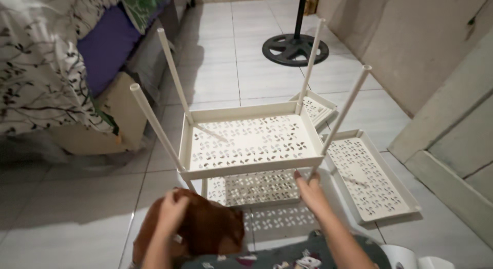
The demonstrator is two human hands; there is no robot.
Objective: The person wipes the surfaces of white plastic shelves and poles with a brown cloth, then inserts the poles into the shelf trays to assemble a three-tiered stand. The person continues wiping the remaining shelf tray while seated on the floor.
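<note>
A white plastic rack with perforated shelves (251,143) stands on the tiled floor, with several thin white poles (154,126) sticking up from its corners. My right hand (309,191) reaches to the near right corner, fingertips touching the base of the pole (343,115) there. My left hand (172,211) rests curled on a brown furry animal (208,230) lying just below the rack's near left corner. A lower shelf (262,187) shows beneath the top one.
Another loose white perforated shelf (372,181) lies on the floor to the right; a smaller one (316,107) lies behind the rack. A black fan base (295,49) stands farther back. A bed with floral cover (36,68) is left; a wall and door frame (452,145) are right.
</note>
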